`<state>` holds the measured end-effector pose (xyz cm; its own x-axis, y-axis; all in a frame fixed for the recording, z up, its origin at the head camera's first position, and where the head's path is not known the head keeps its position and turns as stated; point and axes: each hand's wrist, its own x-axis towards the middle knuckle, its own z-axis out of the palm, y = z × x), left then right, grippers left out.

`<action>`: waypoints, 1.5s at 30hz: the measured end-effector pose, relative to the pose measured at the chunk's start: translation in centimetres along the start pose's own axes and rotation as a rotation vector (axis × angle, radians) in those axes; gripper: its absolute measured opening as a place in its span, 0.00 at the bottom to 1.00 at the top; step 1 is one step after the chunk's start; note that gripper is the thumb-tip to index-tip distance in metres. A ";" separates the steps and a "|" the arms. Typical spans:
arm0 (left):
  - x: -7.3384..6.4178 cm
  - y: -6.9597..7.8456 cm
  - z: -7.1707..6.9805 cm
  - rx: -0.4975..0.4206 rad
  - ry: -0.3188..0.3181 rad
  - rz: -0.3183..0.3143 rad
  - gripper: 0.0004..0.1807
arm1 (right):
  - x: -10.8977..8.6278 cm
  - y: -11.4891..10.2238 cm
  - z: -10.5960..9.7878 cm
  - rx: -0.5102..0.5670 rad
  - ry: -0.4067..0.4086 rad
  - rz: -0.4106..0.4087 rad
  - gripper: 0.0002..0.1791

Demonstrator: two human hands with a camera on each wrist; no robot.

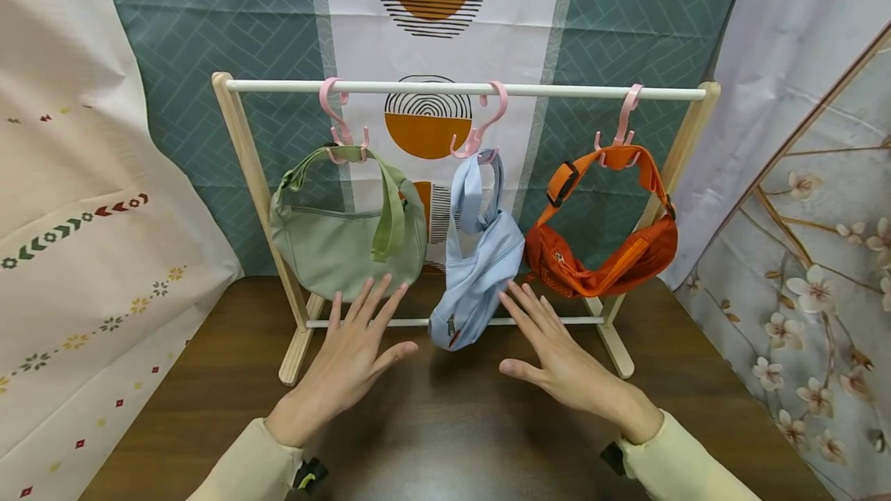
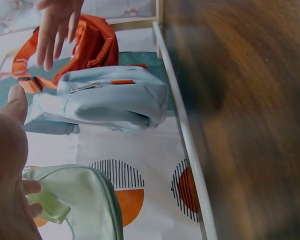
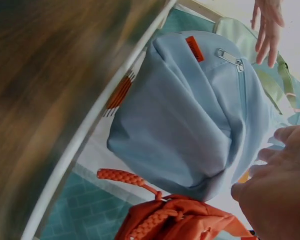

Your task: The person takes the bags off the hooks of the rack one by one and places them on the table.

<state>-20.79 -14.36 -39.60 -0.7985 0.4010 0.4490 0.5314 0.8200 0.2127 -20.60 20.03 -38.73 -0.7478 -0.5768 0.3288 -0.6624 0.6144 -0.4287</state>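
Three bags hang by their straps from pink hooks on a small rack [image 1: 418, 86]. A sage green shoulder bag [image 1: 327, 246] is on the left, a light blue sling bag [image 1: 473, 277] in the middle, an orange bag [image 1: 605, 261] on the right. The blue one hangs side-on, its zipper and orange tag showing in the right wrist view. My left hand [image 1: 348, 358], fingers spread, is in front of the green bag's lower edge. My right hand [image 1: 557, 354], also spread, has its fingertips close to the blue bag's right side. Both hands hold nothing.
The rack has wooden side legs [image 1: 612, 346] and a white lower bar [image 1: 397, 323] behind the blue bag. It stands on a dark wooden table [image 1: 445, 439]. Patterned cloth [image 1: 230, 22] hangs behind, with a floral curtain [image 1: 807, 315] on the right and a cream cloth [image 1: 90, 253] on the left.
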 end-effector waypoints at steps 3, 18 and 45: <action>0.2 0.1 -0.3 -0.013 0.002 0.003 0.45 | 0.4 -0.3 -0.4 0.026 0.009 -0.025 0.50; 1.4 -0.1 -2.4 -0.011 0.082 0.019 0.45 | 2.2 -1.6 -2.1 0.114 0.023 -0.060 0.51; 3.7 -1.3 -5.6 -0.022 0.228 0.082 0.43 | 5.5 -3.7 -4.2 0.145 0.008 -0.148 0.51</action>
<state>-22.84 -16.20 -33.34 -0.6691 0.3610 0.6497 0.5998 0.7784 0.1852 -22.42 16.89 -31.77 -0.6437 -0.6505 0.4033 -0.7519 0.4392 -0.4917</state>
